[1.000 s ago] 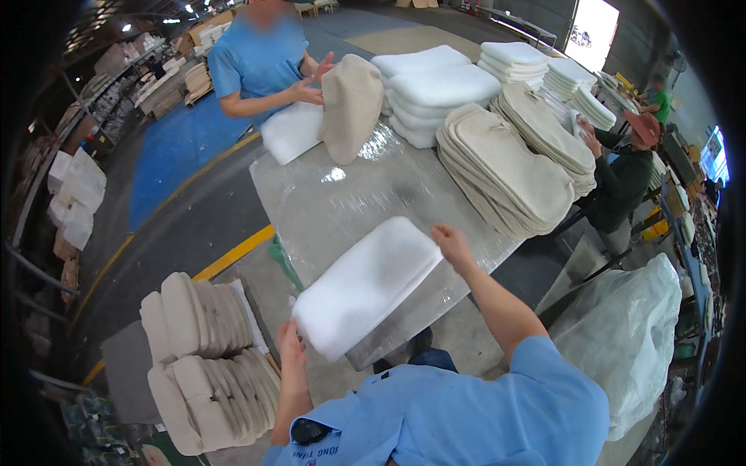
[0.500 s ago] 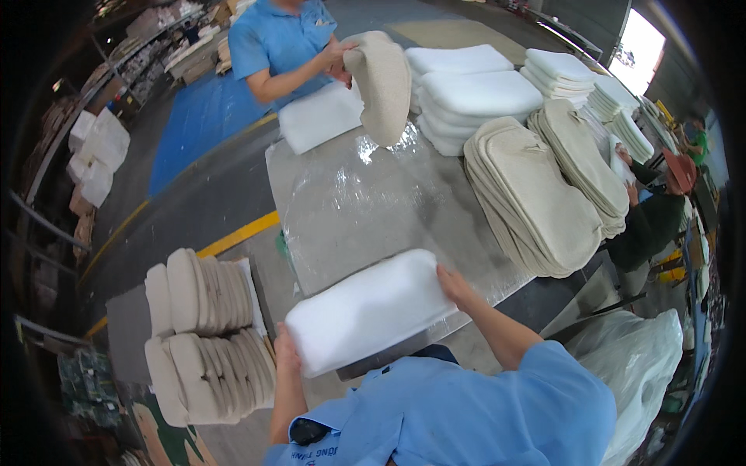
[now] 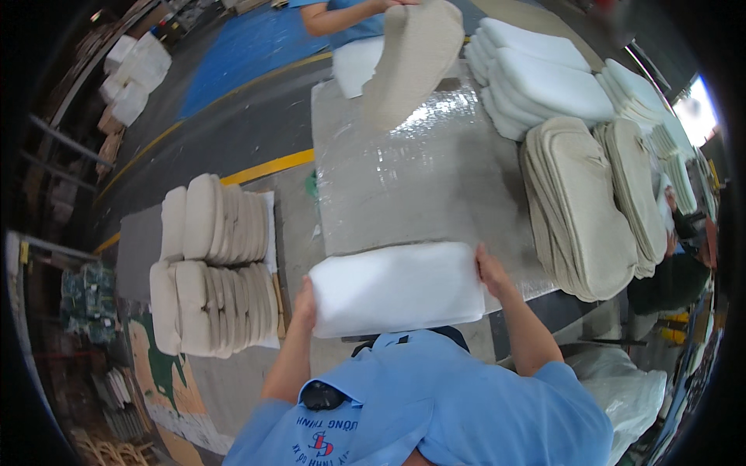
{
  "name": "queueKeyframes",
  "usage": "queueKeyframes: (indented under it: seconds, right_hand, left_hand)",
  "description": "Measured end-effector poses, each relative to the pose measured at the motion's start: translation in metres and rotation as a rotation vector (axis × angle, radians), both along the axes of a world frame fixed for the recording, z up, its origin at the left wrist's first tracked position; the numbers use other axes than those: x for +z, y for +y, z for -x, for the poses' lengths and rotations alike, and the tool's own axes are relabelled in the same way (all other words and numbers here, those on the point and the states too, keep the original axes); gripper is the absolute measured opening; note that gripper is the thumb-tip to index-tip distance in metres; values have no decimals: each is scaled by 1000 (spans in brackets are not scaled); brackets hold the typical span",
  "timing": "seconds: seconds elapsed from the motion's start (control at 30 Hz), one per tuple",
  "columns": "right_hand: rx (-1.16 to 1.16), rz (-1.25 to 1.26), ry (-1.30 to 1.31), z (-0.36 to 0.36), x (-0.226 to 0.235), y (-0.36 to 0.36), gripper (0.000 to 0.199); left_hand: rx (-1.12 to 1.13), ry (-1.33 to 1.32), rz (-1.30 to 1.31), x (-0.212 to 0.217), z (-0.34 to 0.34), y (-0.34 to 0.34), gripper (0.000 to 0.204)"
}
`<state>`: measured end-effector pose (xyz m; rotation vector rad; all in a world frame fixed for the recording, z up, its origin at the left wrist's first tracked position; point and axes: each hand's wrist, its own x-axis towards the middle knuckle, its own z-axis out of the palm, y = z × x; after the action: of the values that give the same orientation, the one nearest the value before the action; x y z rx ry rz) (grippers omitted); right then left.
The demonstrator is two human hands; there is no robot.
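Note:
A white rectangular foam pad [image 3: 398, 289] with rounded corners lies in front of my body, at the near edge of the plastic-covered table [image 3: 388, 186]. My left hand [image 3: 305, 304] grips its left end, and my right hand [image 3: 491, 272] grips its right end, fingers mostly hidden on the far side. Across the table a co-worker's hand [image 3: 395, 4] holds up a beige curved fabric cover [image 3: 416, 62]. A white pad [image 3: 358, 66] rests on the table by that person.
To the right stand stacks of beige covers [image 3: 579, 210] and white pads [image 3: 544, 78]. Filled beige cushions [image 3: 214, 303] stand in two rows at left. A clear plastic bag [image 3: 618, 392] sits at lower right. Another person works at far right.
The white pad in my hands has levelled out from its slant. My view has shifted, so the table and stacks sit differently. The co-worker still holds the beige cover.

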<state>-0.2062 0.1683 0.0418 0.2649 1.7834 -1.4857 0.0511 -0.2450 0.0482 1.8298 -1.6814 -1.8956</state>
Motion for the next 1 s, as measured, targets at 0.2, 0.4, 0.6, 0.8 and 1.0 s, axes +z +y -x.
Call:
queueKeyframes:
  seconds: [0.2, 0.4, 0.6, 0.8, 1.0]
  right_hand:
    - [33, -22, -174, -3, -16, 34, 76]
    - [-54, -108, 106, -12, -16, 20, 67]
    - [35, -48, 425, -34, -18, 16, 68]
    - [-48, -475, 653, -45, 25, 21, 60]
    - [-28, -709, 1182, -92, 47, -69, 48]
  left_hand:
    - [-185, -40, -58, 23, 28, -5, 69]
    - [-166, -142, 178, 4, 1, 5, 76]
    - [-301, -108, 122, 32, 13, 28, 73]
    - [-328, 173, 31, -3, 2, 20, 68]
    - [-467, 221, 57, -29, -76, -33, 57]
